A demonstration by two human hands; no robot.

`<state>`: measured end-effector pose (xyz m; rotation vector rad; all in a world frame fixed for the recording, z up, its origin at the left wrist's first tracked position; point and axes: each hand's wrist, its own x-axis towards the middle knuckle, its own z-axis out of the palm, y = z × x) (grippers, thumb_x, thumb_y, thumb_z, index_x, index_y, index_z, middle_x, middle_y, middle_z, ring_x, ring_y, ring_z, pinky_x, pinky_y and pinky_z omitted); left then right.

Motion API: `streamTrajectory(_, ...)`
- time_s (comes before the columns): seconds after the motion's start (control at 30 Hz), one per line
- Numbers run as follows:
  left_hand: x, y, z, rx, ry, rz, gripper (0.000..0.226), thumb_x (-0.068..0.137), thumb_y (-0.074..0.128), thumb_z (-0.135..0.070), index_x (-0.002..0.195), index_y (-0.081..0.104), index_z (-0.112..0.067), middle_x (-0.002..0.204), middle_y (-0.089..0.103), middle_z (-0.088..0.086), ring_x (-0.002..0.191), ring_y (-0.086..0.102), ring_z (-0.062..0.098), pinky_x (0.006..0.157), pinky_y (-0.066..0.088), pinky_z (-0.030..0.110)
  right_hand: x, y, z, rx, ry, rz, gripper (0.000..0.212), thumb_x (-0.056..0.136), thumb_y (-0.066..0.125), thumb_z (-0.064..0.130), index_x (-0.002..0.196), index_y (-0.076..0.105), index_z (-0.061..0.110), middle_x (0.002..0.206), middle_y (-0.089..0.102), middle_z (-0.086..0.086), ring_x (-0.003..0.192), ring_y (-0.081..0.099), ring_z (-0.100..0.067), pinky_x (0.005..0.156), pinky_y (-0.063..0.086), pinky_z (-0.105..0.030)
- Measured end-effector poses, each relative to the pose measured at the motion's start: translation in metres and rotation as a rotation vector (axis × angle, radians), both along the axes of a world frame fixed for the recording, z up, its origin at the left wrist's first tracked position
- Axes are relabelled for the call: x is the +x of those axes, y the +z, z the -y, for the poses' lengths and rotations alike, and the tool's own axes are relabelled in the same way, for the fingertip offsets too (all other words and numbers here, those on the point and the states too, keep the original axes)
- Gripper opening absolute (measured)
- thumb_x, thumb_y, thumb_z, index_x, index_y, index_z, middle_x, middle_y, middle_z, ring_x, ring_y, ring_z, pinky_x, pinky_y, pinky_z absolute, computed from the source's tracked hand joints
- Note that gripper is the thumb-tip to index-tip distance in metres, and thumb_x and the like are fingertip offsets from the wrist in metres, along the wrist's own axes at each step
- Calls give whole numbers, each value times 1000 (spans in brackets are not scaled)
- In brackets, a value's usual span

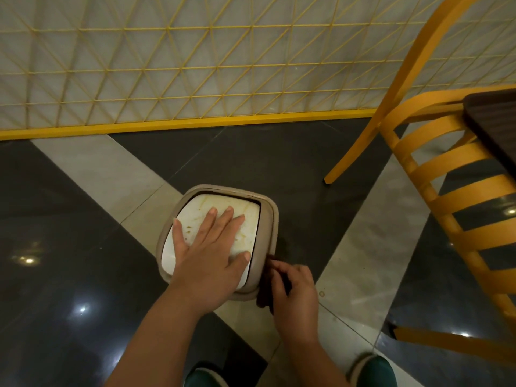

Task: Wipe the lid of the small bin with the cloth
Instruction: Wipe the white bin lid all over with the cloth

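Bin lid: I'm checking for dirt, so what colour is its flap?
White flap with brownish stains, seen in the head view.

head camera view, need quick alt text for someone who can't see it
A person's left hand lies flat on the stained white lid of a small beige bin on a tiled floor, while the right hand presses a dark cloth against the bin's near right edge. A yellow chair stands to the right.

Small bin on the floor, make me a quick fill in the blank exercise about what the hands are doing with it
1. The left hand lies ____ on the white lid of the small bin.
2. The right hand holds a dark ____ at the bin's right edge.
3. The lid shows brownish ____.
4. A ____ chair stands right of the bin.

Missing words: flat; cloth; stains; yellow
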<state>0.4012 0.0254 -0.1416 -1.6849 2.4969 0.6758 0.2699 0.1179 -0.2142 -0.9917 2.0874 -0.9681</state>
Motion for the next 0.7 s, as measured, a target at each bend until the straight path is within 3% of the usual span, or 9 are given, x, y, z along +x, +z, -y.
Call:
streamTrajectory(0.17, -2, -10, -6, -30, 69, -75, 77, 74, 7, -68, 146, 5, -43, 155, -10, -24, 138, -25, -2, 100, -33, 40, -15, -1, 23, 3, 127, -146, 22, 95, 53, 26, 112, 66, 33, 97, 46, 16, 87, 52, 0, 74, 40, -9)
streamTrajectory(0.33, -5, -13, -3, -38, 89, -52, 73, 75, 12, -67, 144, 4, -45, 155, -9, -24, 139, -24, 0, 102, -31, 44, -27, 5, 61, 33, 104, -157, 23, 97, 50, 27, 115, 64, 30, 100, 49, 9, 86, 55, -7, 75, 50, -23)
streamTrajectory(0.53, -7, -10, -2, -10, 98, -69, 64, 85, 28, -62, 143, 8, -45, 155, -4, -23, 141, -19, 3, 106, -26, 48, -2, 7, -12, 112, 262, -169, 19, 93, 55, 30, 109, 64, 36, 96, 43, 23, 88, 48, 5, 75, 40, -9)
streamTrajectory(0.7, -8, -9, -4, -16, 116, -89, 60, 89, 37, -57, 142, 12, -45, 154, 1, -23, 142, -15, 3, 107, -24, 49, -21, 6, 24, 66, 237, -208, 18, 95, 53, 29, 106, 66, 33, 97, 46, 16, 85, 51, 0, 68, 37, -8)
